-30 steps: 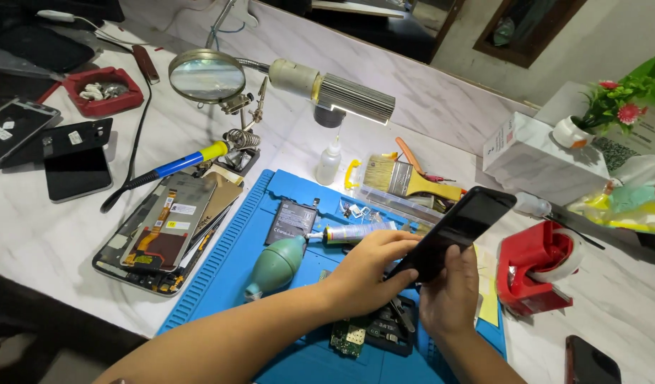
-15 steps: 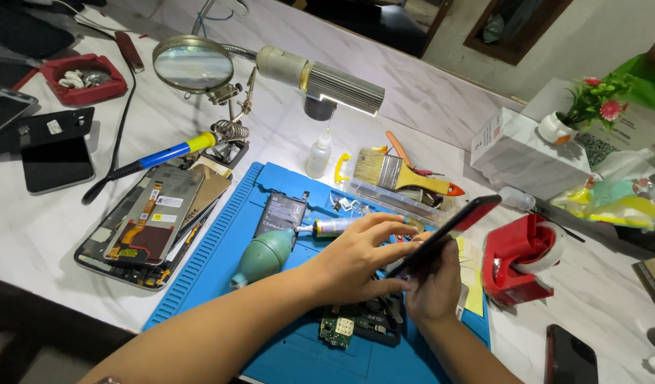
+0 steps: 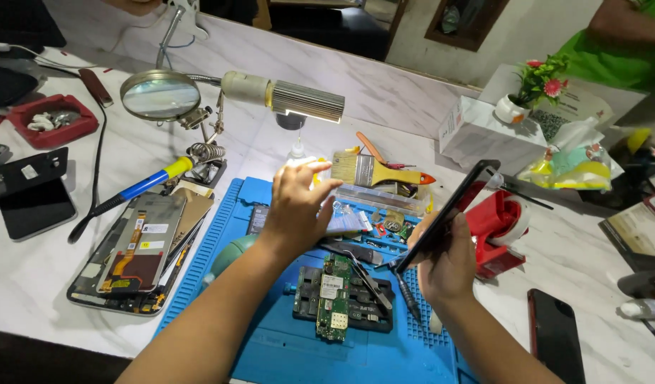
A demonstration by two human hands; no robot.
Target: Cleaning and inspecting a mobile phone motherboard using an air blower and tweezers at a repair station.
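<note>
Moved: the left hand (image 3: 297, 206) has let go of the black phone (image 3: 448, 213) and now reaches toward the small white bottle (image 3: 296, 151)
Left hand: open, fingers spread, holding nothing, above the blue mat (image 3: 270, 355)
Right hand (image 3: 447, 262): clasped around the phone's lower end
Phone: tilted on edge over the mat's right side, beside the red tape dispenser (image 3: 499, 226)
Nearby: green circuit board (image 3: 333, 290), paintbrush (image 3: 377, 171)

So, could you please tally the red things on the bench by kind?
Red tray: 1
Red tape dispenser: 1
Red-edged phone: 1
Total: 3
</note>
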